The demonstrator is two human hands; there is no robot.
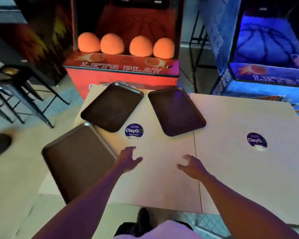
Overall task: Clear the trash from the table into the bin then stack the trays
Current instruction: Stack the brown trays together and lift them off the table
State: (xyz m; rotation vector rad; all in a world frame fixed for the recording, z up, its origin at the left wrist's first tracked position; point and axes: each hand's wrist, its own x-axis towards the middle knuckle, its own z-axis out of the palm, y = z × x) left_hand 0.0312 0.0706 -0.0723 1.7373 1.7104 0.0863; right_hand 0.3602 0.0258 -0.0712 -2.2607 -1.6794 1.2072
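Observation:
Three dark brown trays lie flat and apart on the pale table (162, 178). One tray (76, 159) sits at the near left and juts over the table's left edge. A second tray (112, 107) lies at the far left, a third tray (176, 111) at the far middle. All three are bare, and no trash shows on the table. My left hand (128, 159) hovers over the table just right of the near tray, fingers spread and holding nothing. My right hand (192, 165) hovers a little further right, fingers loosely spread, also holding nothing.
Two round blue stickers (134, 130) (256, 141) mark the tabletop. Beyond the table stand a red arcade basketball machine (121, 69) with several orange balls and a blue one (269, 73). Black metal stools (16, 94) stand at the left. No bin is in view.

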